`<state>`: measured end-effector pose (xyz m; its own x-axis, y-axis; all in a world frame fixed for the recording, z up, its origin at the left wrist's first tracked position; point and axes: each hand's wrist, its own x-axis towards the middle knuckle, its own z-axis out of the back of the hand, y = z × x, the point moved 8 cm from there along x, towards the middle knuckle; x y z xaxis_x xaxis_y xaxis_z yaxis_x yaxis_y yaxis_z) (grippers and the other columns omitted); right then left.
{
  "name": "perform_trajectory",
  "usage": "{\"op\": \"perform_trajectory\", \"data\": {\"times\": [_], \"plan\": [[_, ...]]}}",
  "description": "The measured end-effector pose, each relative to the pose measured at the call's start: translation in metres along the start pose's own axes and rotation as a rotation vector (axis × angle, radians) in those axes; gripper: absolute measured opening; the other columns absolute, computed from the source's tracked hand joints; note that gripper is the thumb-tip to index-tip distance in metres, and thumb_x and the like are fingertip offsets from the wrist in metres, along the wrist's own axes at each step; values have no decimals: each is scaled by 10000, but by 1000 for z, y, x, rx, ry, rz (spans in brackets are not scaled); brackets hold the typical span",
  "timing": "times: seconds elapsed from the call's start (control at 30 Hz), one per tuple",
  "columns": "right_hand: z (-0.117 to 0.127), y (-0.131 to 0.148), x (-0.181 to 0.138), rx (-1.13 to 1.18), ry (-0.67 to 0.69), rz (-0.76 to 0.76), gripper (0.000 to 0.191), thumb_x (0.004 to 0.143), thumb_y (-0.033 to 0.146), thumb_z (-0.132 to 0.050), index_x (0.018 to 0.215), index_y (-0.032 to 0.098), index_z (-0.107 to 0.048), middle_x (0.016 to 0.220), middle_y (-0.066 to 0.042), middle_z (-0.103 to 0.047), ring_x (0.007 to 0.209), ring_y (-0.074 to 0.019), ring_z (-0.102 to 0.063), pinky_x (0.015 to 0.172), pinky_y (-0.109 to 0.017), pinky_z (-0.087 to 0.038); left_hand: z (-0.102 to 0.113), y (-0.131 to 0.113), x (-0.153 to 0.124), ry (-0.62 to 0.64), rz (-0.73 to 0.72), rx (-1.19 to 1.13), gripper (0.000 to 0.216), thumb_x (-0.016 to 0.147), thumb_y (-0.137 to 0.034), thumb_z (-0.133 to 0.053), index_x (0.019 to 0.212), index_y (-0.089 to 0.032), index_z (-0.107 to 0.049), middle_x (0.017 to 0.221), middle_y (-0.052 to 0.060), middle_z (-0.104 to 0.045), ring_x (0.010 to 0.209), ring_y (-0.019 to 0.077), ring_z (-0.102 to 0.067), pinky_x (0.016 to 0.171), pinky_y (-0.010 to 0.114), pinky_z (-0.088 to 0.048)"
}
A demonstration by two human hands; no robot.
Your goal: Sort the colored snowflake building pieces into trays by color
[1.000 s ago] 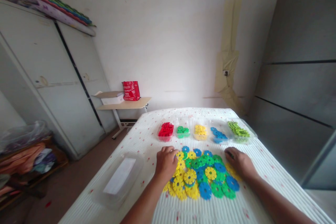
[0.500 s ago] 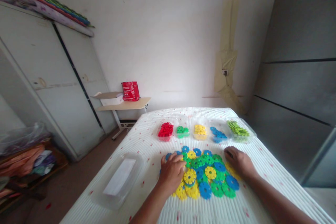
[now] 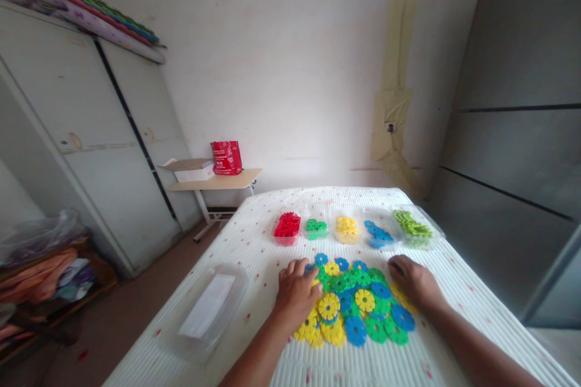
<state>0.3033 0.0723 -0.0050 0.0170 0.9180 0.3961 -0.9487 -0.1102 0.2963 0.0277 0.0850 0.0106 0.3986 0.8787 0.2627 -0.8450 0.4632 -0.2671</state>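
Note:
A heap of flat yellow, green and blue snowflake discs point(image 3: 354, 302) lies on the white ribbed bed cover point(image 3: 254, 242). My left hand point(image 3: 297, 293) rests palm down on the heap's left edge, fingers spread over the discs. At the heap's right edge, my right hand point(image 3: 415, 283) lies with fingers curled against the discs; what is under them is hidden. Behind the heap stand clear tubs in a row: red discs point(image 3: 287, 225), green discs point(image 3: 316, 227), yellow discs point(image 3: 347, 227), blue discs point(image 3: 377, 233), lime discs point(image 3: 412, 225).
A clear lidded box with a white sheet point(image 3: 206, 308) lies left of the heap. Beyond the bed stand a small side table point(image 3: 218, 181) with a red bag point(image 3: 226, 156), a white wardrobe point(image 3: 91, 151) and a cluttered low shelf point(image 3: 40, 278).
My left hand slid from the heap's upper left down and inward over the yellow discs, fingers spreading. The right hand has hardly moved.

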Motion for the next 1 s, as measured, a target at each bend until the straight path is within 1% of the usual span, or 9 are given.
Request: {"op": "perform_trajectory", "data": {"times": [0.13,0.3,0.4,0.47,0.6,0.67,0.77,0.87,1.0], "plan": [[3,1,0,16,-13,-16,273,835,320,-366,763,219,-609,776,-29,-649,672,-159,-608,598,-241,-408,-8,1,-2,76,24,40,320,814,-393,-492,1112,-378,-607,1376,-11,-438,1272,261,-322,998,446,-277],[1,1,0,-18,-6,-6,281,847,314,-356,787,217,-613,793,-31,-649,694,-159,-609,603,-237,-402,-9,-1,-10,94,-39,-64,240,822,-374,-492,963,-381,-686,1357,-42,-463,1249,247,-361,1015,441,-289],[-2,-1,0,-24,-2,-8,282,848,312,-358,793,216,-617,801,-32,-648,696,-160,-604,603,-239,-395,-3,3,-12,70,-66,-160,237,824,-343,-491,820,-318,-727,1286,-24,-535,1183,216,-443,995,385,-339],[-2,-3,0,-13,-10,-13,281,846,313,-362,794,217,-621,804,-32,-649,694,-160,-600,599,-239,-391,6,13,-8,-3,-44,-223,243,826,-302,-487,802,-275,-727,1197,4,-597,1116,187,-502,975,328,-370],[-3,-4,0,3,-11,-10,281,846,323,-366,790,219,-621,805,-32,-649,695,-162,-597,600,-242,-392,20,43,6,-105,127,-214,228,777,-155,-501,860,-222,-702,957,20,-674,960,147,-572,891,252,-418],[-4,-3,0,4,-2,-3,285,847,329,-362,780,219,-617,802,-34,-648,700,-166,-599,606,-246,-399,18,49,14,-59,194,-143,219,737,-160,-549,893,-219,-692,934,17,-673,938,152,-576,860,250,-424],[-3,-3,0,3,4,-7,286,847,329,-356,780,218,-611,796,-34,-647,699,-170,-605,613,-253,-410,10,42,24,58,204,-6,290,691,-287,-622,974,-243,-672,1007,28,-654,999,192,-553,858,285,-412],[-1,-2,0,16,-14,-10,281,841,326,-364,774,222,-616,792,-32,-651,690,-167,-609,612,-251,-416,2,32,29,151,195,90,278,657,-360,-639,921,-285,-676,1025,23,-644,1036,227,-532,855,330,-393],[1,-1,1,21,-29,-3,279,832,325,-374,762,223,-624,787,-29,-656,694,-168,-619,605,-246,-417,-4,30,32,176,221,94,209,666,-328,-612,858,-274,-673,1010,28,-647,1034,232,-532,854,355,-374]]}}
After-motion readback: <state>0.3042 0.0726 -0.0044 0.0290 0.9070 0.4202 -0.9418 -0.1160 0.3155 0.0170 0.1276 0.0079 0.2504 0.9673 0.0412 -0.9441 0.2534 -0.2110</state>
